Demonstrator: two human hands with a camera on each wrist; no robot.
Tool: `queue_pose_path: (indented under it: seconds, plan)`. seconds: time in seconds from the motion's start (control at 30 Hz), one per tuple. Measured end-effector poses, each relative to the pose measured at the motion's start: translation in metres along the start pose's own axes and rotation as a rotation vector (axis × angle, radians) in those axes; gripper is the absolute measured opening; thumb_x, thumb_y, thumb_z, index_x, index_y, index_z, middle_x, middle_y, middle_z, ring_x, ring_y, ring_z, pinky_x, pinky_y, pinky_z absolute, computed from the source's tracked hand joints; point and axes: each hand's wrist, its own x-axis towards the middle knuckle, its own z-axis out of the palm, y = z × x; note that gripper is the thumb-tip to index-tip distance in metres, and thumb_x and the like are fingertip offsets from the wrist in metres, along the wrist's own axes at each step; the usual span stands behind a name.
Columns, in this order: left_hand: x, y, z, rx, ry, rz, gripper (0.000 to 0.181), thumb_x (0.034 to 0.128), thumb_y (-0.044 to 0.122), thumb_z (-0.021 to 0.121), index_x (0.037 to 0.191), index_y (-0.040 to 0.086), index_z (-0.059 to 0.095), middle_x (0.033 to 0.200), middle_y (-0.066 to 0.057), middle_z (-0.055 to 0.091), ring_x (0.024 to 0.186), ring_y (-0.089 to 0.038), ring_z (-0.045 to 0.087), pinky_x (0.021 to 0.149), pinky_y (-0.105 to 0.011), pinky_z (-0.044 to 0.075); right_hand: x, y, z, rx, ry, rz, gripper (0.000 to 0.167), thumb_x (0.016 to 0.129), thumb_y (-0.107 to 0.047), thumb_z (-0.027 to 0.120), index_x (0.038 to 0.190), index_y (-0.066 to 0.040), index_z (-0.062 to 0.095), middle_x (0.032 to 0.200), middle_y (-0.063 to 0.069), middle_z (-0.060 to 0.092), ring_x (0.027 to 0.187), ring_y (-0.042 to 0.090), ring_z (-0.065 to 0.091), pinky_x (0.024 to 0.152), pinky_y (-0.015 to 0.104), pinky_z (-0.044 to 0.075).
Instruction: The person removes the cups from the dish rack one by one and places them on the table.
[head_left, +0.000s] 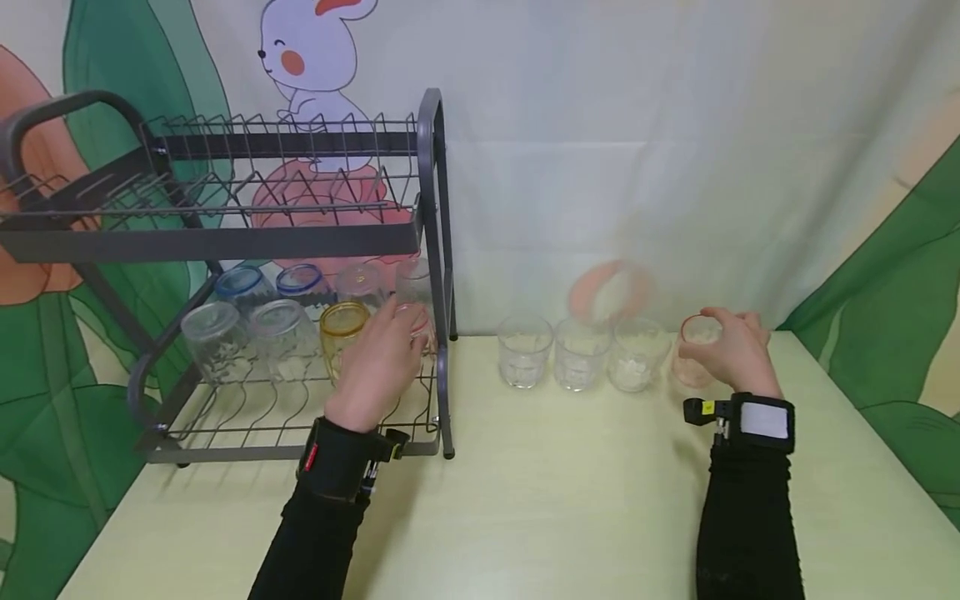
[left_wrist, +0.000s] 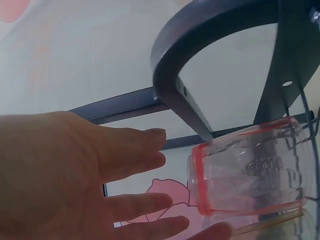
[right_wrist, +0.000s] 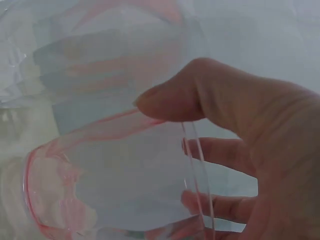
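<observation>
My left hand [head_left: 378, 362] is at the right end of the rack's lower tier, beside a pink-tinted glass [left_wrist: 250, 170]. In the left wrist view its fingers are extended, with a gap between them and that glass, which appears to stand upside down. My right hand [head_left: 738, 350] grips another pink-tinted glass [head_left: 692, 368] by its upper part, at the right end of a row on the table. The right wrist view shows the thumb on one side of this pink glass [right_wrist: 125, 175] and fingers on the other. Three clear glasses [head_left: 524, 358] stand upright to its left.
A dark two-tier dish rack [head_left: 225, 243] stands on the left of the pale table [head_left: 570, 500]. Its lower tier also holds two blue glasses [head_left: 302, 282], a yellow glass [head_left: 343, 321] and several clear glasses [head_left: 281, 333]. A printed curtain [head_left: 675, 150] hangs behind.
</observation>
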Motion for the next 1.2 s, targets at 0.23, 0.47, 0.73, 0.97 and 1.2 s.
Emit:
queue_pose_path:
  seconds: [0.23, 0.47, 0.73, 0.97, 1.2]
  plan:
    - [0.016, 0.006, -0.007, -0.012, -0.030, 0.029, 0.040, 0.0994, 0.011, 0.056, 0.137, -0.002, 0.054, 0.152, -0.029, 0.029, 0.091, -0.040, 0.063, 0.060, -0.043, 0.051, 0.005, 0.009, 0.008, 0.008, -0.038, 0.017, 0.075, 0.086, -0.032, 0.071, 0.146, -0.002, 0.039, 0.140, 0.040, 0.019, 0.119, 0.057, 0.020, 0.082, 0.067, 0.040]
    - [0.029, 0.003, -0.005, -0.012, -0.181, 0.001, 0.053, 0.0918, 0.008, 0.067, 0.140, -0.003, 0.049, 0.145, -0.029, 0.039, 0.105, -0.040, 0.060, 0.080, -0.049, 0.053, 0.004, 0.013, 0.016, 0.029, -0.052, 0.038, 0.071, 0.085, -0.030, 0.069, 0.145, -0.003, 0.042, 0.141, 0.037, 0.021, 0.120, 0.055, 0.021, 0.084, 0.067, 0.041]
    - [0.032, -0.003, -0.001, -0.042, -0.246, -0.010, 0.048, 0.0883, 0.010, 0.072, 0.131, -0.002, 0.055, 0.120, -0.024, 0.053, 0.107, -0.039, 0.053, 0.085, -0.050, 0.049, 0.004, 0.009, 0.012, 0.011, -0.103, 0.017, 0.071, 0.087, -0.029, 0.067, 0.147, -0.004, 0.039, 0.142, 0.037, 0.021, 0.123, 0.056, 0.020, 0.087, 0.070, 0.038]
    - [0.035, -0.001, 0.000, 0.015, -0.239, -0.032, 0.049, 0.0863, 0.009, 0.074, 0.131, 0.001, 0.055, 0.119, -0.025, 0.052, 0.113, -0.046, 0.048, 0.089, -0.054, 0.046, 0.006, 0.005, 0.010, -0.020, -0.135, 0.011, 0.072, 0.088, -0.028, 0.067, 0.147, -0.002, 0.037, 0.142, 0.039, 0.020, 0.123, 0.057, 0.020, 0.088, 0.071, 0.037]
    - [0.038, 0.001, 0.004, 0.082, -0.225, -0.003, 0.025, 0.0855, 0.006, 0.071, 0.108, 0.000, 0.062, 0.108, -0.024, 0.054, 0.108, -0.048, 0.050, 0.087, -0.055, 0.045, 0.006, 0.005, 0.010, -0.017, -0.149, -0.002, 0.072, 0.089, -0.026, 0.066, 0.148, -0.001, 0.034, 0.143, 0.040, 0.018, 0.124, 0.058, 0.021, 0.089, 0.073, 0.035]
